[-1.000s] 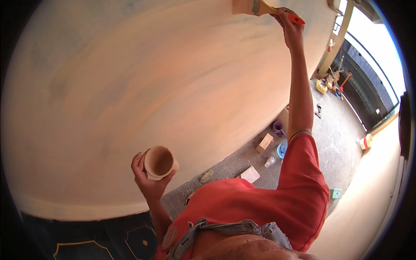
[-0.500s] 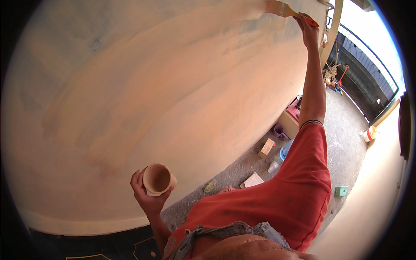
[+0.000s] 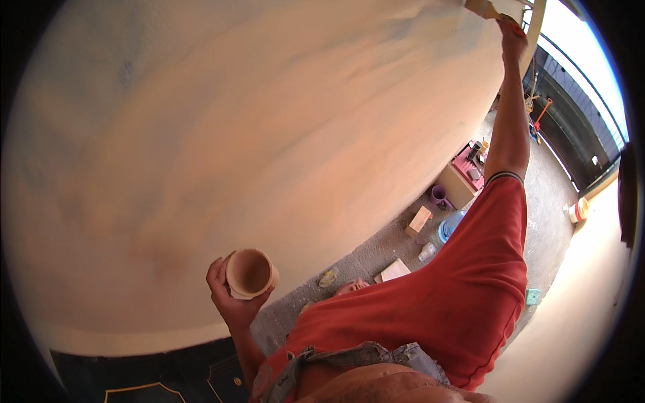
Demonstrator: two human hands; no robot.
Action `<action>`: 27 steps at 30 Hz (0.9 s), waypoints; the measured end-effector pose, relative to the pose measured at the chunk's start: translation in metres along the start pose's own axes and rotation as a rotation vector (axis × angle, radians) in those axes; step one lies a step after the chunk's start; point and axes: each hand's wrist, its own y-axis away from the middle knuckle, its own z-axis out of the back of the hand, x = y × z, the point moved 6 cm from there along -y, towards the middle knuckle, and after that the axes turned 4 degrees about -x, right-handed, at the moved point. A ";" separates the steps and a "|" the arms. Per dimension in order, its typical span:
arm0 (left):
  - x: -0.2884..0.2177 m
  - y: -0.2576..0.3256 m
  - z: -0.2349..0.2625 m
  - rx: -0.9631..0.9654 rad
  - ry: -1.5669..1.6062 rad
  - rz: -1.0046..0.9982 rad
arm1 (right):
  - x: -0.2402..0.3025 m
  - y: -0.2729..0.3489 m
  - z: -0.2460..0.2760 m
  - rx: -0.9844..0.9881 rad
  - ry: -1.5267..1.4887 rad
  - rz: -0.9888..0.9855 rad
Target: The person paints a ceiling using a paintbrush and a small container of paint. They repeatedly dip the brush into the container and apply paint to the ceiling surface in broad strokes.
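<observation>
Head cam has you with both hands full. Your left hand [image 3: 235, 305] is wrapped around a tan cup [image 3: 251, 272], fingers on its left side and thumb on the right, mouth facing up at the camera. It's low and left of your body, in front of the big peach wall [image 3: 269, 168] with its streaky grayish patches. Your right arm is stretched way out to the upper right, and your right hand [image 3: 513, 41] is closed around the handle of a wide paintbrush [image 3: 481, 8]. The brush head is up by the wall at the top edge of the view; can't tell if the bristles are actually touching.

Down on the floor [image 3: 299, 285] past your red shirt [image 3: 430, 309], you've got a pale slab [image 3: 393, 270], a brick-shaped block [image 3: 418, 220], and a purple mug [image 3: 438, 193] just beside a pink-topped box [image 3: 459, 185]. Farther right, a white-and-red bucket [image 3: 578, 210] sits near the dark gate [image 3: 568, 127].
</observation>
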 end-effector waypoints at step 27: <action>0.005 0.038 -0.002 -0.218 -0.105 0.152 | 0.671 0.375 -0.156 0.830 -1.338 -0.245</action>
